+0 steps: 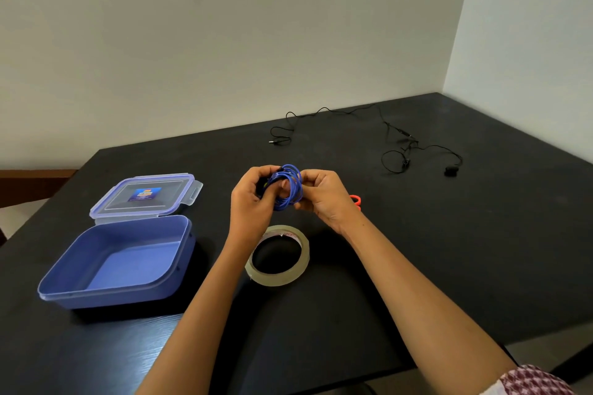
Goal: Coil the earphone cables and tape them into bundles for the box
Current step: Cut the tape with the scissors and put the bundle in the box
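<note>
A coiled blue earphone cable (pixel 291 187) is held above the black table (pixel 449 250) between both hands. My left hand (pixel 252 199) grips the coil's left side, fingers curled through the loops. My right hand (pixel 324 194) pinches the coil's right side. A roll of clear tape (pixel 278 255) lies flat on the table just below the hands. A black earphone cable (pixel 390 135) lies uncoiled and spread out at the far side of the table. The open blue box (pixel 118 261) stands at the left with nothing in it.
The box's clear lid (pixel 146 197) lies flat behind the box. An orange-handled tool (pixel 355 199), mostly hidden, peeks out behind my right hand. The table's back edge meets the wall; its front edge runs under my forearms.
</note>
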